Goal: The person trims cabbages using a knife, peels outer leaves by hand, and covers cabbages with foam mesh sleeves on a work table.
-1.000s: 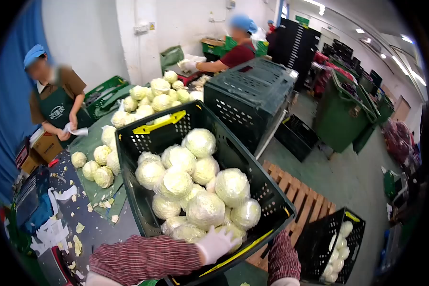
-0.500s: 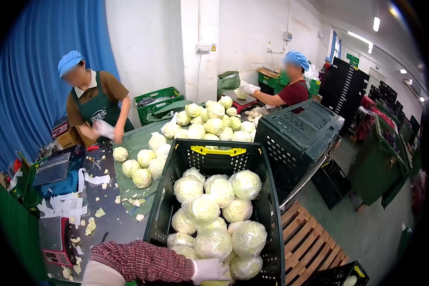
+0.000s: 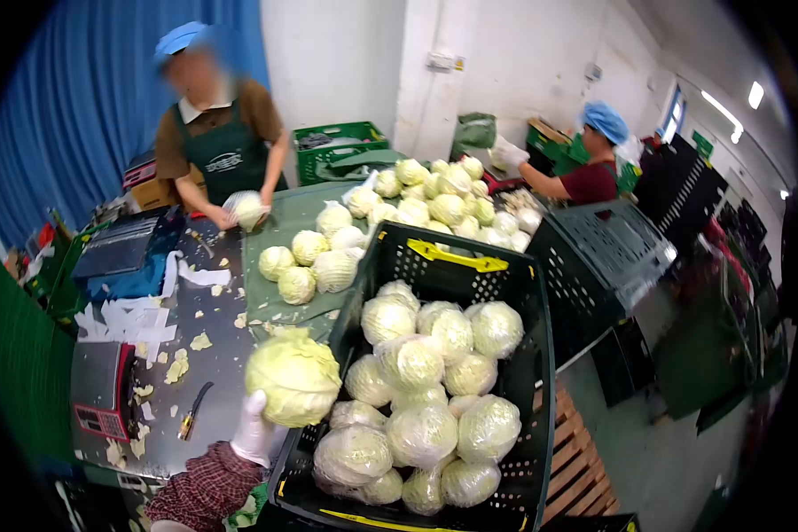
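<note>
A pale green cabbage [image 3: 293,377] is held up by the left hand [image 3: 254,432], which is gloved in white and cupped around its lower left side, with the thumb laid against the leaves. The right hand is not shown, so its state cannot be told. The cabbage is held above the table [image 3: 226,390], just beside the near left wall of the dark crate [image 3: 538,381]; whether that wall is touched cannot be told.

No film is seen on the cabbage. By its size against the hand, it can be judged fairly heavy and firm inside, with outer leaves that may be torn or bruised if pinched. It is best supported from below, with the fingers spread, and steadied by 2 hands if available. The wrapped heads [image 3: 423,434] can be judged more slippery, and are better lifted by the whole round than by loose film.

More than 10 wrapped heads are piled in the dark crate, by whose far rim a yellow handle [image 3: 457,256] is carried. In the green crate [image 3: 315,166] by the wall, dark items are held that cannot be made out.
</note>
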A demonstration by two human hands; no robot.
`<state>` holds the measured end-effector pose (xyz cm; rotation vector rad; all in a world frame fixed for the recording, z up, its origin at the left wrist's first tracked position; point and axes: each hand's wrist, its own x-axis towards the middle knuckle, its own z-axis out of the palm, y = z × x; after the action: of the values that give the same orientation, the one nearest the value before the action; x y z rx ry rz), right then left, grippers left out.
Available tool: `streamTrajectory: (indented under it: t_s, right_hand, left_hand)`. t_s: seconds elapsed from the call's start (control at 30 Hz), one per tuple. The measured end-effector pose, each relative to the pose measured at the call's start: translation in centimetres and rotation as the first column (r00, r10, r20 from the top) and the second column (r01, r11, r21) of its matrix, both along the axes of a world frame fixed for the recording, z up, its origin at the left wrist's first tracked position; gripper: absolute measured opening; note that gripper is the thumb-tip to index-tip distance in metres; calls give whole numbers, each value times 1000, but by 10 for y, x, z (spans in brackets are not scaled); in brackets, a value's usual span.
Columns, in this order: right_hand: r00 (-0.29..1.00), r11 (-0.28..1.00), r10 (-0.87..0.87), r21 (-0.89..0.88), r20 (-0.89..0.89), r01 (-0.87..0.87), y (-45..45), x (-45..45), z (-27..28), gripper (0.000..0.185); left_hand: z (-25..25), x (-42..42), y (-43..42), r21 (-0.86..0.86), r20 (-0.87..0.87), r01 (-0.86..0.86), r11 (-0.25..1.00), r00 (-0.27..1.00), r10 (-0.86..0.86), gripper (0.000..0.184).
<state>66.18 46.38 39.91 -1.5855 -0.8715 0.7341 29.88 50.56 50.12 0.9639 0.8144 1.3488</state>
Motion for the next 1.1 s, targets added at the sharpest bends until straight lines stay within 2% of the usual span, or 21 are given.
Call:
streamTrajectory:
  t_s: [0.03, 0.1, 0.17, 0.2, 0.23, 0.3, 0.37, 0.43, 0.57, 0.83, 0.9, 0.93, 1.1]
  right_hand:
    - [1000, 1000, -15, 7, 7, 15, 5, 10, 5, 41]
    - [999, 999, -24, 35, 41, 23, 25, 23, 21, 41]
    - [998, 999, -19, 48, 65, 16, 37, 36, 31, 42]
    - [997, 999, -10, 51, 74, 6, 45, 38, 35, 42]
    - [996, 999, -6, 47, 88, 1, 53, 40, 47, 42]
    - [995, 1000, 1, 27, 103, -4, 62, 44, 57, 42]
    - [992, 1000, -5, 4, 124, 4, 64, 47, 69, 42]
    - [990, 999, -11, -28, 141, 15, 63, 48, 77, 43]
    - [984, 996, -21, -83, 175, 35, 61, 44, 92, 43]
    - [980, 988, -44, -134, 195, 71, 51, 33, 109, 44]
    - [979, 987, -56, -138, 198, 85, 46, 31, 110, 44]
    - [978, 985, -66, -141, 197, 95, 43, 30, 112, 44]
    - [979, 977, -110, -161, 173, 139, 36, 27, 118, 45]
  left_hand:
    - [-13, -2, -5, -108, 140, -30, 994, 989, 45, 96]
    - [-21, -10, -8, -48, 180, -45, 998, 982, 53, 93]
    - [-14, -15, -10, 44, 35, 16, 999, 999, -18, 91]
    - [-16, -23, -10, 29, -30, 40, 999, 999, -39, 88]
    - [-15, -25, -13, 49, -11, 8, 999, 1000, -7, 88]
    - [-12, -29, -18, 91, -98, 35, 995, 995, -26, 87]
    - [-24, -37, -26, 62, -60, 48, 997, 997, -44, 87]
    - [-43, -45, -33, 56, -105, 78, 995, 992, -72, 86]
    - [-76, -47, -22, 62, 18, 117, 991, 993, -118, 83]
    - [-124, -52, -1, 64, 186, 18, 998, 982, -29, 81]
    - [-131, -56, 12, 31, 122, 54, 998, 991, -57, 80]
    - [-129, -59, 18, 30, 155, 71, 997, 985, -75, 79]
    - [-151, -60, 39, 62, 91, 81, 995, 992, -86, 78]
